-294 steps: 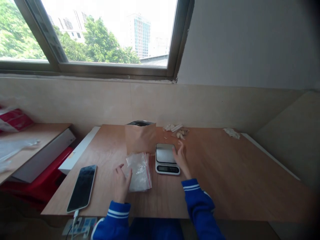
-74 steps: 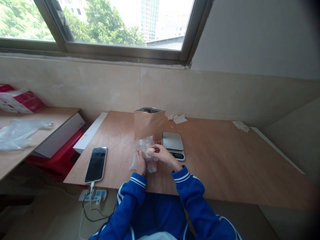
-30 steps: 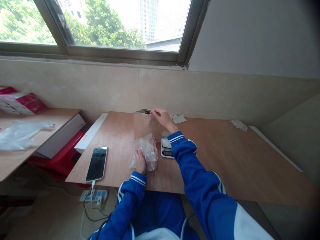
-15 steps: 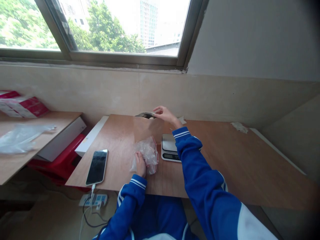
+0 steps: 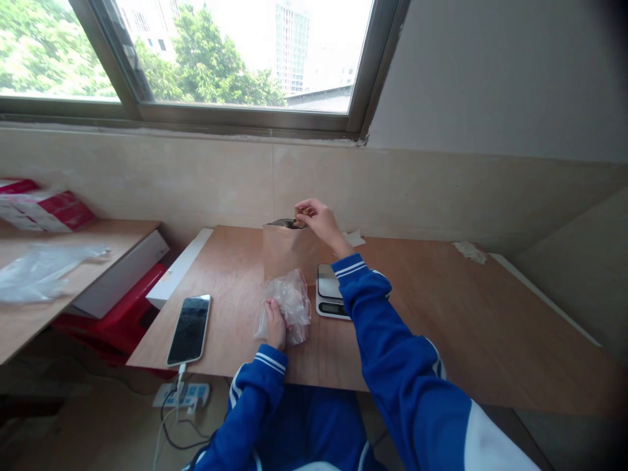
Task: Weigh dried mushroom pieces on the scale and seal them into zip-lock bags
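Worktop: bare plywood, beneath a window that looks onto trees and a tower.
Right hand: raised, fingertips pinched together right over the open mouth of my pouch; I can't tell if anything is between them.
Left hand: curled, clasping the side of the zip bag against the worktop.
Pouch: brown kraft, upright, its dark inner lining showing at the mouth.
Zip bag: clear and crumpled, just in front of the pouch.
Nearby: a kitchen scale just right of the bag; a phone on its charging cable to the left.
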The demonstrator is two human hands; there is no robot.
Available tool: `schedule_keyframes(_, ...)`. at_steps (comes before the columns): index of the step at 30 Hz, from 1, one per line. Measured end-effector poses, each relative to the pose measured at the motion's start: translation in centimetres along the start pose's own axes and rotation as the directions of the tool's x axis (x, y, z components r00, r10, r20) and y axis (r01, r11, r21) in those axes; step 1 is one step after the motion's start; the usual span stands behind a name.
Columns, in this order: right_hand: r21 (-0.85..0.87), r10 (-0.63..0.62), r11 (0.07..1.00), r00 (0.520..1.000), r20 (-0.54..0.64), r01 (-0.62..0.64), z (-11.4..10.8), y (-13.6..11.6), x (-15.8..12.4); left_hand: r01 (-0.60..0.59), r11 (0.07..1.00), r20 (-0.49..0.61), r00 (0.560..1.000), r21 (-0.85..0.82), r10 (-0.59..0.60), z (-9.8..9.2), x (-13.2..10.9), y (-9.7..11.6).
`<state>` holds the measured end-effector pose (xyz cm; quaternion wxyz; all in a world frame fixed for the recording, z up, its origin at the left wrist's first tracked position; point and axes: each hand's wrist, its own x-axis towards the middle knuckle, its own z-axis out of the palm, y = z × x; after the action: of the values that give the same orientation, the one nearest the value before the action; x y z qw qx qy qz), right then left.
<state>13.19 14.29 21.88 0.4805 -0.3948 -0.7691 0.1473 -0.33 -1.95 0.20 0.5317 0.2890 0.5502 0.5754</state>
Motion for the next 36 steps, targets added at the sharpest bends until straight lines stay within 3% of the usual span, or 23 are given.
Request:
schedule_keyframes(2, -0.118, -0.046, 0.992, 0.998, 0.043, 0.050, 0.4, 0.7, -0.8, -0.008, 1.000, 0.000, 1.000, 0.000, 0.008, 0.0, 0.0, 0.0)
schedule_keyframes(6, -0.322, -0.095, 0.942, 0.995, 0.006, 0.092, 1.1, 1.4, -2.7, -0.019, 1.000, 0.004, 1.000, 0.002, 0.019, 0.0, -0.1, 0.2)
schedule_keyframes(8, -0.375, -0.095, 0.920, 0.993, 0.066, 0.113, 1.3, 1.3, -3.2, -0.019, 1.000, 0.000, 1.000, 0.009, 0.019, 0.0, -0.2, 0.3)
schedule_keyframes(11, -0.411, -0.081, 0.901, 0.984, 0.156, 0.139, 1.5, 1.0, -3.6, -0.019, 1.000, -0.009, 1.000, 0.008, 0.019, 0.0, -0.3, 0.4)
schedule_keyframes(18, -0.473, -0.016, 0.871, 0.971, 0.238, 0.130, 1.3, 0.1, -3.0, -0.022, 1.000, 0.008, 1.000, -0.007, 0.022, -0.1, -0.2, 0.2)
schedule_keyframes(23, -0.412, 0.042, 0.906, 0.952, 0.305, 0.092, 0.6, -0.3, -2.1, -0.027, 1.000, 0.006, 1.000, -0.015, 0.027, 0.0, -0.3, 0.5)
schedule_keyframes(25, -0.334, 0.000, 0.938, 0.966, 0.260, 0.090, 0.1, -0.7, -2.5, -0.035, 0.999, 0.009, 0.999, -0.017, 0.035, 0.0, -0.3, 0.6)
schedule_keyframes(28, -0.181, -0.037, 0.983, 0.999, 0.010, 0.038, -0.4, -1.6, -5.0, -0.047, 0.999, 0.030, 0.998, -0.013, 0.048, 0.0, -0.5, 0.8)
schedule_keyframes(31, -0.009, 0.143, 0.989, 0.970, -0.198, -0.148, 0.3, -2.1, -9.8, -0.056, 0.998, 0.054, 0.997, 0.011, 0.055, 0.1, -0.9, 1.0)
schedule_keyframes(33, 0.112, 0.351, 0.935, 0.920, -0.171, -0.336, 1.5, -1.9, -13.8, -0.096, 0.995, 0.064, 0.994, 0.039, 0.093, 0.4, -1.2, 1.2)
schedule_keyframes(36, 0.327, 0.632, 0.739, 0.774, -0.033, -0.589, 3.1, -0.5, -18.8, -0.189, 0.979, 0.102, 0.978, 0.071, 0.181, 0.9, -1.6, 1.2)
